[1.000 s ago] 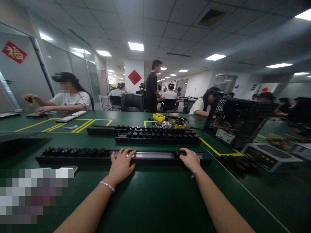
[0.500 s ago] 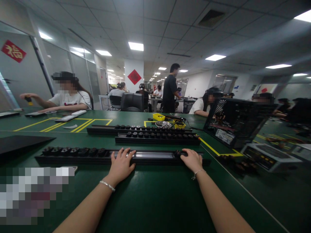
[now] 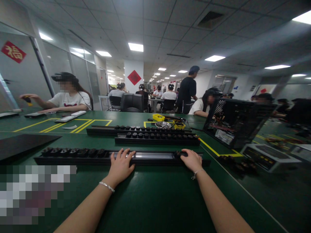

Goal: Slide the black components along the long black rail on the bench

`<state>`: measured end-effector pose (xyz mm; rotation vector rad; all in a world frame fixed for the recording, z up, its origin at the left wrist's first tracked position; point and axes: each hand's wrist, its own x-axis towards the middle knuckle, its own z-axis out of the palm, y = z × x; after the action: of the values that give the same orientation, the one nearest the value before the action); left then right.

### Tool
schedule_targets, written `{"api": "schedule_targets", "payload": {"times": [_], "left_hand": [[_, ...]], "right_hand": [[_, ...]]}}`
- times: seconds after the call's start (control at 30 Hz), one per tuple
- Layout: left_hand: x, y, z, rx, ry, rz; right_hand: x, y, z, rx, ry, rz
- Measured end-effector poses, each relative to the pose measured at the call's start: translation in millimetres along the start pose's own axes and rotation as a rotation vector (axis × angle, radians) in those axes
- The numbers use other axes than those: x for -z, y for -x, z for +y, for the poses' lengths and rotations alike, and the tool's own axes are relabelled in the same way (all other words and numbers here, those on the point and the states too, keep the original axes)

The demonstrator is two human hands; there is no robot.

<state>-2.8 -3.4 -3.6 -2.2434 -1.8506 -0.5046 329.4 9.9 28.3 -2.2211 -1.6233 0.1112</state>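
A small black part (image 3: 178,154) near the right end of the near rail (image 3: 153,156) is touched by the right hand (image 3: 193,160); whether it is pinched cannot be told. The left hand (image 3: 122,165) is laid spread on the rail, nothing clenched. At its left end black pieces (image 3: 74,151) are lined up. Farther across the green table (image 3: 157,200), 2 loaded rails (image 3: 155,141) are placed, with a computer case (image 3: 234,121) at right.

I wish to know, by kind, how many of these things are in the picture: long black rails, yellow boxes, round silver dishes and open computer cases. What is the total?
Long black rails: 3
Yellow boxes: 2
Round silver dish: 1
Open computer case: 1
Total: 7
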Motion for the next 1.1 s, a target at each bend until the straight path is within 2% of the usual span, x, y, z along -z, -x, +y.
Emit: {"api": "schedule_targets", "payload": {"times": [0.77,1.1], "left_hand": [[2.3,-0.5,0.3,0.012,0.013,-0.032],[0.7,-0.2,0.3,0.005,0.004,-0.006]], "right_hand": [[2.8,1.3,-2.6,-0.005,0.031,0.003],[2.3,-0.9,1.1,-0.007,0.013,-0.005]]}}
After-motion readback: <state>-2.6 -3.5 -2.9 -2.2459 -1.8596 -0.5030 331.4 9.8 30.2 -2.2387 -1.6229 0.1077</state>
